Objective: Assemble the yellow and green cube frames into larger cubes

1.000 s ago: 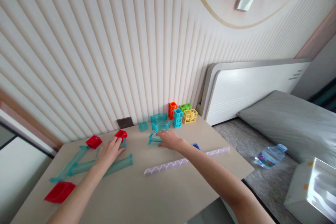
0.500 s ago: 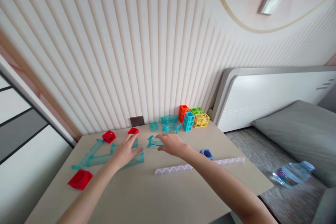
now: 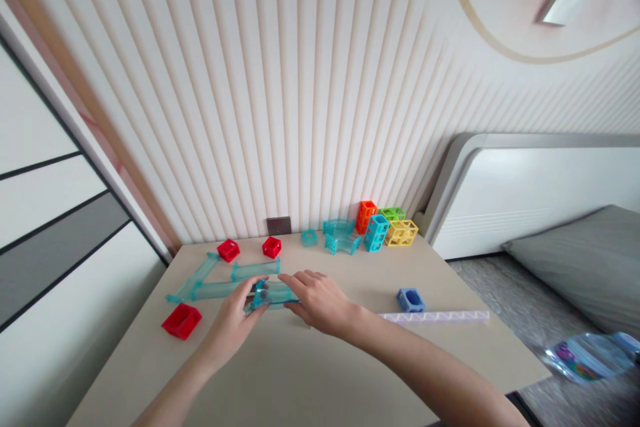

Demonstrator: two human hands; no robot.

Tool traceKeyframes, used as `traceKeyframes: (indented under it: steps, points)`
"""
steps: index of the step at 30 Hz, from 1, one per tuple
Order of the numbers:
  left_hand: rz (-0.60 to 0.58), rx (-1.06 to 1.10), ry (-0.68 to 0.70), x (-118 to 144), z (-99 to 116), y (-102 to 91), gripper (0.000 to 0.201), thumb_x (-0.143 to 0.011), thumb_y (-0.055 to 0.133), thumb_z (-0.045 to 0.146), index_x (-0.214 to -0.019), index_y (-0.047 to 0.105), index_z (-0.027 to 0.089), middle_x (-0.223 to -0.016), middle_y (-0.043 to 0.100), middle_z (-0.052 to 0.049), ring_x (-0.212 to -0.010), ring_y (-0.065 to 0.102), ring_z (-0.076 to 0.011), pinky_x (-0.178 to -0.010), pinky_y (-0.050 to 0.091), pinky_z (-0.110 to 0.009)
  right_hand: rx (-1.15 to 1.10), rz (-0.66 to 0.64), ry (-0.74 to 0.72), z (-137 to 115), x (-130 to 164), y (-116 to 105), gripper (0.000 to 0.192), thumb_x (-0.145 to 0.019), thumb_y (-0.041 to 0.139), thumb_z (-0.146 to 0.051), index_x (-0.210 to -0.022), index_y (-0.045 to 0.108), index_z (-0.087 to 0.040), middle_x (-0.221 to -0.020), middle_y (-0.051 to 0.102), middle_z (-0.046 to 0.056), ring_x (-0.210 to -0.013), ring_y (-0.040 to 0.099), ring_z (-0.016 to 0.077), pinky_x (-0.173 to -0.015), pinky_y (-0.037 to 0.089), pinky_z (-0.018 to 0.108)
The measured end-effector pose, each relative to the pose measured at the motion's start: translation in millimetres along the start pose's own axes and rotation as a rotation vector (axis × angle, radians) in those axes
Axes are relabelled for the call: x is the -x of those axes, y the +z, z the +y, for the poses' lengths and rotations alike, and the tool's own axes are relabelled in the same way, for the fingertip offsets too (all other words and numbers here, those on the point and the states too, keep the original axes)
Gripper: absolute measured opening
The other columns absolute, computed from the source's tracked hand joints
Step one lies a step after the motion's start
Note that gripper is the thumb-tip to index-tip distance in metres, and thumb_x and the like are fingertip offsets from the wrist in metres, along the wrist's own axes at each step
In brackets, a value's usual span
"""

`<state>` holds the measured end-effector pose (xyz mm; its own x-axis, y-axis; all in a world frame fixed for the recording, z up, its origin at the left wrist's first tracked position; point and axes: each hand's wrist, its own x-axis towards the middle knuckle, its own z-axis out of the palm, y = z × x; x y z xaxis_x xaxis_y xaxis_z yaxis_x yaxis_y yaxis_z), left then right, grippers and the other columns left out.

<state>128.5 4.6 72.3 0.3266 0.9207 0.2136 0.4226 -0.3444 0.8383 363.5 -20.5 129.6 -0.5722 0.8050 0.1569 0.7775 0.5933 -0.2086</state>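
Between my two hands is a clear teal track piece (image 3: 276, 292), just over the table's middle. My left hand (image 3: 234, 315) grips its left end, with the thumb and fingers on either side. The right end is in the fingers of my right hand (image 3: 323, 303), which hide part of it. Whether a second teal piece lies under it, I cannot tell. Left of my hands, a straight teal track (image 3: 213, 289) joins a slanting one (image 3: 195, 277). A short teal track (image 3: 256, 270) lies just behind my hands.
Red blocks stand at the left (image 3: 182, 321) and back (image 3: 229, 250). Curved teal tracks (image 3: 343, 243), a cyan block tower (image 3: 377, 233) and a yellow block (image 3: 401, 233) are by the wall. A blue block (image 3: 411, 300) and a pale purple strip (image 3: 440, 317) lie right.
My hands have come together and the curved teal piece has been picked up off the table, drawn nearer to me. The view has shifted slightly to the left.
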Motion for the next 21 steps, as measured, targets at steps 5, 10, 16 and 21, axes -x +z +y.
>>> traceKeyframes:
  steps: [5,10,16,21]
  points:
    - [0.032,-0.050,-0.027,11,-2,-14.1,0.042,-0.091,0.057,0.044,-0.128,0.058,0.024,-0.121,0.071,-0.009,-0.105,0.071,-0.0235,-0.093,0.058,-0.035,-0.051,0.024,-0.047,-6,-2,3,0.048,-0.103,0.051,-0.038,-0.146,0.044,-0.018,-0.123,0.067,0.013,-0.108,0.065,0.0261,-0.090,0.052,0.036]
    - [0.079,-0.096,-0.019,31,-8,-25.0,0.044,-0.093,0.056,0.048,-0.133,0.056,0.029,-0.119,0.071,-0.006,-0.108,0.069,-0.0217,-0.093,0.057,-0.032,-0.355,0.102,0.138,7,-8,10,0.041,-0.106,0.040,-0.036,-0.144,0.047,-0.022,-0.121,0.069,0.009,-0.104,0.069,0.0199,-0.090,0.052,0.029]
    - [0.359,-0.136,-0.145,40,-22,-76.6,0.047,-0.089,0.055,0.057,-0.122,0.057,0.023,-0.115,0.070,-0.010,-0.099,0.070,-0.0247,-0.090,0.058,-0.037,-0.227,0.064,0.506,58,-28,29,0.044,-0.105,0.036,-0.035,-0.139,0.055,-0.017,-0.118,0.070,0.014,-0.109,0.066,0.0255,-0.092,0.049,0.035]
    - [0.551,-0.410,-0.188,7,-59,-129.5,0.037,-0.084,0.051,0.051,-0.106,0.057,0.021,-0.108,0.070,-0.010,-0.098,0.068,-0.0264,-0.093,0.054,-0.038,-0.142,-0.037,0.581,78,-42,54,0.053,-0.092,0.049,-0.022,-0.145,0.050,-0.017,-0.120,0.068,0.015,-0.115,0.063,0.0280,-0.095,0.047,0.037]
